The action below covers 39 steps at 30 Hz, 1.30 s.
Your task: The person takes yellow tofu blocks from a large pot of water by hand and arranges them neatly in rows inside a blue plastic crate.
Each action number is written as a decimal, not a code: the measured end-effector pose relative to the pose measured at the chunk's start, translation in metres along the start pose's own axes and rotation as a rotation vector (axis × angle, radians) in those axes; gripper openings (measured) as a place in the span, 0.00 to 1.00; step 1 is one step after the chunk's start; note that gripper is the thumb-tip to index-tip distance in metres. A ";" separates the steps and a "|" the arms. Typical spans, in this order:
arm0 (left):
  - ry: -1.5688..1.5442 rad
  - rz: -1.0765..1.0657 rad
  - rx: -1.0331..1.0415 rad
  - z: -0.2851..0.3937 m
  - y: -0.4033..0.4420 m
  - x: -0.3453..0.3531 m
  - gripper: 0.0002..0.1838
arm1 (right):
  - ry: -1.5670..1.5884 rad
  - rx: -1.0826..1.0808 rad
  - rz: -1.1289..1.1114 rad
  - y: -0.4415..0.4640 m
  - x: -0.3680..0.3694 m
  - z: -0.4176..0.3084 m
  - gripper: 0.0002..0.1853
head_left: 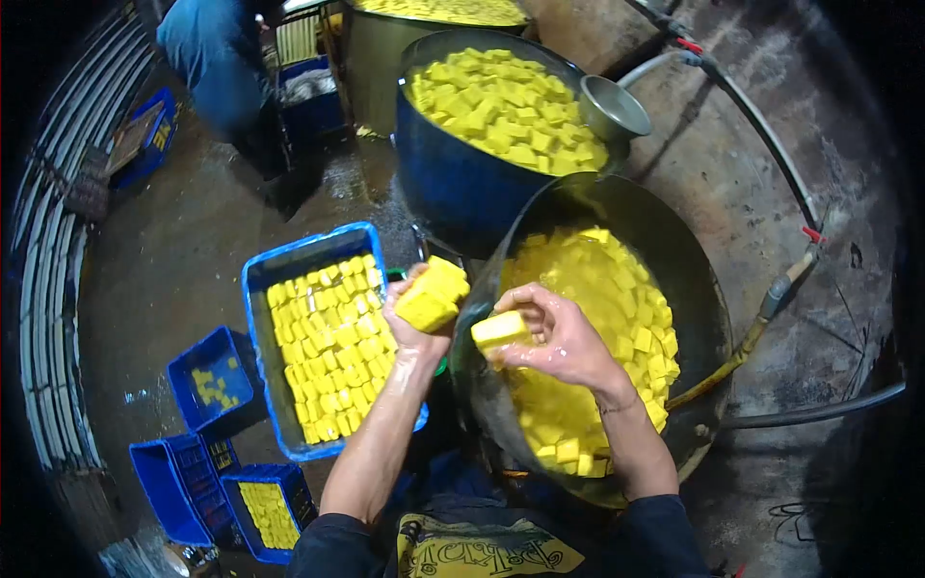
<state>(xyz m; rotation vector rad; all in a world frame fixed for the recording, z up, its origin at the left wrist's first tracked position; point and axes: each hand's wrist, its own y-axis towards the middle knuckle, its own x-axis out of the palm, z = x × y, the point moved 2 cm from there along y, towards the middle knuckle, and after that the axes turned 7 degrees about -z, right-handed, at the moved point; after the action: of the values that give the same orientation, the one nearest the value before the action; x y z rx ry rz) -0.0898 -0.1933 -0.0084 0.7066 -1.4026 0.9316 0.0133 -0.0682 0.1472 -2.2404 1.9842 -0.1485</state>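
Note:
My left hand (416, 337) is closed around a small stack of yellow tofu blocks (432, 297), between the blue crate and the near vat. My right hand (570, 339) grips one yellow tofu block (499, 331) between thumb and fingers, over the left rim of the near vat (701, 279). Inside that vat, many more blocks (641, 313) lie in cloudy yellow liquid. To the left, the large blue crate (258, 356) holds rows of tofu blocks (332, 352) set closely side by side. Both hands look wet.
Beyond stands a second vat (438, 183) heaped with tofu, a metal bowl (617, 108) at its rim. Smaller blue crates (173, 491) sit at lower left. Hoses (761, 125) with red valves run along the right. Another person (220, 72) stands at upper left on the wet floor.

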 end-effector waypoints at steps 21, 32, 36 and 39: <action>0.959 0.647 -0.512 0.165 -0.105 -0.250 0.40 | -0.983 0.866 -0.104 0.157 0.232 0.316 0.35; 1.919 0.467 -0.160 0.116 -0.051 -0.265 0.34 | -0.369 0.093 0.101 0.052 0.150 0.173 0.29; 1.559 -0.381 0.357 0.002 -0.003 0.065 0.14 | -0.316 -0.177 0.427 -0.047 0.050 0.025 0.16; 1.775 -0.913 0.029 -0.112 0.002 0.122 0.12 | -0.456 0.275 0.579 -0.107 -0.059 0.066 0.15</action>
<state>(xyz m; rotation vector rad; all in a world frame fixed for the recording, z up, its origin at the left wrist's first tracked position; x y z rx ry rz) -0.0442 -0.0810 0.1037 0.2149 0.5112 0.4491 0.1221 0.0061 0.1019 -1.3186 2.0887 0.1367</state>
